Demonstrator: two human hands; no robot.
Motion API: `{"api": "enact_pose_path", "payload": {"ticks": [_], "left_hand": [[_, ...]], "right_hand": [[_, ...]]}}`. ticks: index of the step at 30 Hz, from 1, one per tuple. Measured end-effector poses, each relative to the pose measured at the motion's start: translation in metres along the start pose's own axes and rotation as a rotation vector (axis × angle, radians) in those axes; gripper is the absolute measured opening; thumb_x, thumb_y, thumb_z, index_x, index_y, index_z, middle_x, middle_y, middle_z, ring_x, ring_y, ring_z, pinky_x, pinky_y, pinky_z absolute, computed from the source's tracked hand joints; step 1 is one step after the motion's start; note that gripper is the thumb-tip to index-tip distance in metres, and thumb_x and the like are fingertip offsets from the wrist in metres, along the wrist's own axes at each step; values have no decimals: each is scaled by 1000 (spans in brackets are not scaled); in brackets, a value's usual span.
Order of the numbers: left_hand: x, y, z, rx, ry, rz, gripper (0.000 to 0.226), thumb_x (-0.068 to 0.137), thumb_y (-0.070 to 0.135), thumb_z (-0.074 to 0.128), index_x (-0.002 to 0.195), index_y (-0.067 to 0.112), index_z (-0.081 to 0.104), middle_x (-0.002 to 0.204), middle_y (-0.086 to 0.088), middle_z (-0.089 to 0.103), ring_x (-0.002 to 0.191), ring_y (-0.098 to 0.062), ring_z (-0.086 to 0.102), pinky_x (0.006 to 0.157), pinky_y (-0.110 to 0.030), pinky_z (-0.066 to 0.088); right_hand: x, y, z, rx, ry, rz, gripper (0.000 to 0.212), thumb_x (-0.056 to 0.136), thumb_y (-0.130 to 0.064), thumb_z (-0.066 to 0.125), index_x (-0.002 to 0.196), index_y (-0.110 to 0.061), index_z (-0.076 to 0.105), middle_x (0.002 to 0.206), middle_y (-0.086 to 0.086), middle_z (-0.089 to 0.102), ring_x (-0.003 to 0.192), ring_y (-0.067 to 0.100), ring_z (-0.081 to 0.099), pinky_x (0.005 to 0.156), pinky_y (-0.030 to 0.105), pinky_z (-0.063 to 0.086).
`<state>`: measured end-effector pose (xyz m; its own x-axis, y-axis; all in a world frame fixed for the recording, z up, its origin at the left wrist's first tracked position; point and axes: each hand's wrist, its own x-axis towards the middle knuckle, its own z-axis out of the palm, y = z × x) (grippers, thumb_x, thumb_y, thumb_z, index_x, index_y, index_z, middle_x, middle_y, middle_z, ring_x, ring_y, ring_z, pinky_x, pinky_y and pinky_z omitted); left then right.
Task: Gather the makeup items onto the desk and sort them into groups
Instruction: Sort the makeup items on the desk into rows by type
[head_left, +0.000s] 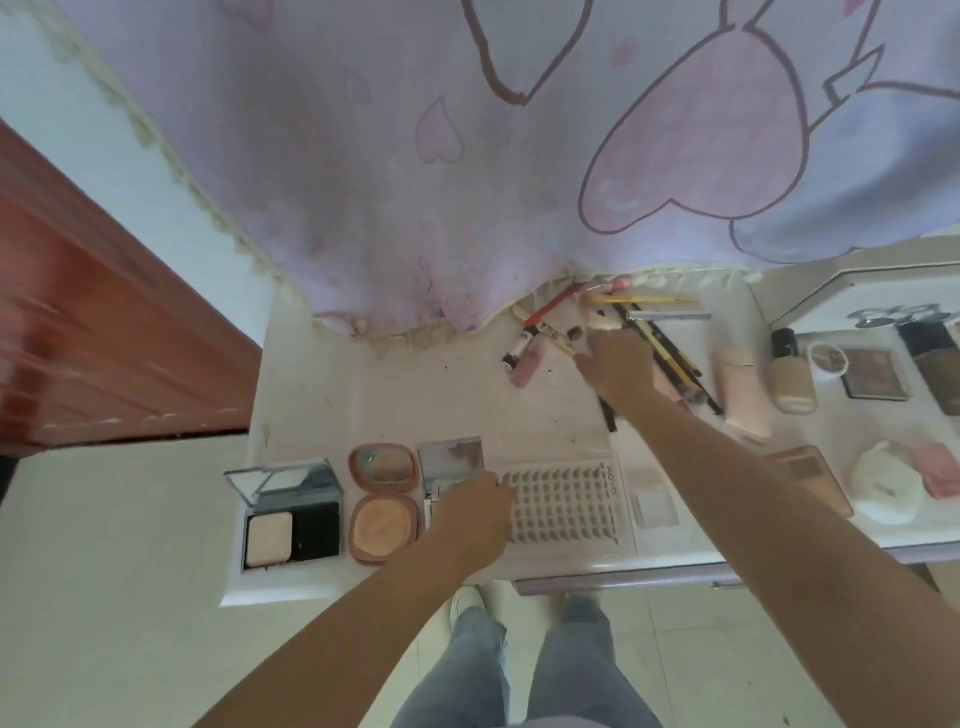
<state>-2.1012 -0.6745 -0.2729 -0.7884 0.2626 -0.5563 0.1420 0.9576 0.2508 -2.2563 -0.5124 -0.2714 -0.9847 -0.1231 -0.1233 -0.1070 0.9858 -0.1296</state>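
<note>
Pencils (670, 358): long axes run 11 to 5 o'clock, just right of right hand (615, 366).
Grip: cannot be told; fingers blurred.
Left hand (475, 512): rested on mirror compact (451, 462), seemingly closed.

Bare desk (441, 395) centre; pencils (670, 353) crowd right.

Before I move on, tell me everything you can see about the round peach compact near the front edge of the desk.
The round peach compact lies open and flat on the white desk. Its casing looks like glossy terracotta-pink plastic with rounded corners. The lid half, farther from the person, holds a mirror; the near half shows a peach pad or pressed powder. It sits between an open black-and-silver compact and a small square mirrored compact, close to both; contact is unclear. The left hand rests just beside it, not touching.
</note>
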Motion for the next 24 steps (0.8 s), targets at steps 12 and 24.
{"api": "enact_pose_path", "payload": {"ticks": [12, 24], "left_hand": [[-16, 24, 15, -117, 176, -221, 30, 92, 23, 41, 117, 8, 50, 118, -8, 51, 109, -25, 51, 85, -34, 44], [-46, 40, 16, -801, 502, -604, 44, 89, 30, 55, 126, 7, 48, 114, -7, 60, 96, -19, 59, 82, -27, 47]], "right_hand": [[-91, 17, 16, -178, -484, -636, 83, 74, -59, 58, 140, -21, 26, 151, 9, 17, 139, 27, 13, 111, 48, 13], [-96, 15, 2, 16, -570, -653, 107, 63, -55, 71, 144, -26, 8, 149, 12, 11, 137, 31, 14, 112, 43, 14]]}}
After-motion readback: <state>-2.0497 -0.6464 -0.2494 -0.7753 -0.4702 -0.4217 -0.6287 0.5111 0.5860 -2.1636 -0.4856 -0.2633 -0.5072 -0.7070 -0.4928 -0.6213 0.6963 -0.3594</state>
